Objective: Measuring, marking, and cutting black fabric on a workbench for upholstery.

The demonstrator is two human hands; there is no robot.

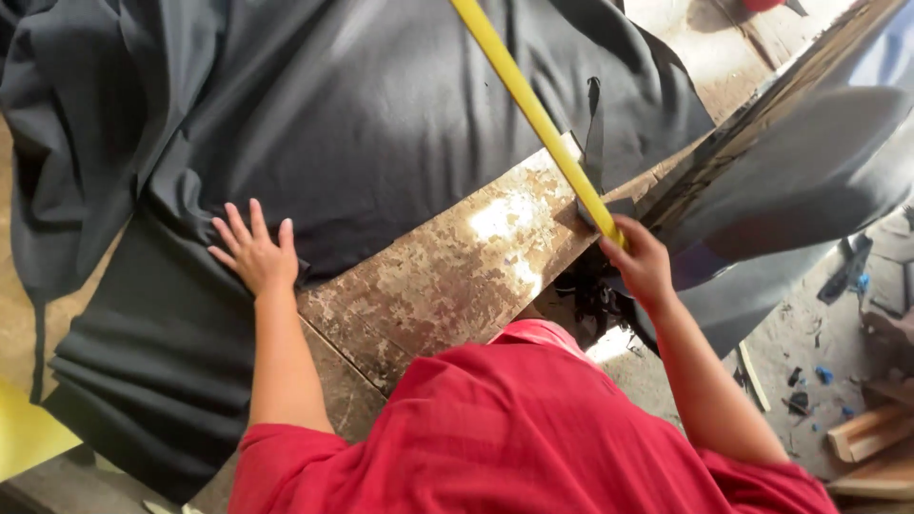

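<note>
A large dark grey cloth (362, 105) lies spread over a worn wooden table (457, 276). My left hand (255, 252) rests flat on the cloth near its lower edge, fingers apart. At the table's edge my right hand (640, 265) grips the near end of a long yellow stick (533, 109), which runs up and left across the cloth. A narrow dark strip of cloth (594, 133) stands up beside the stick. I wear a red garment (514, 428).
More grey cloth (790, 181) hangs off the table's right side. The floor (819, 324) at right holds scraps and wooden pieces (871, 433). A yellow sheet (24, 433) shows at lower left.
</note>
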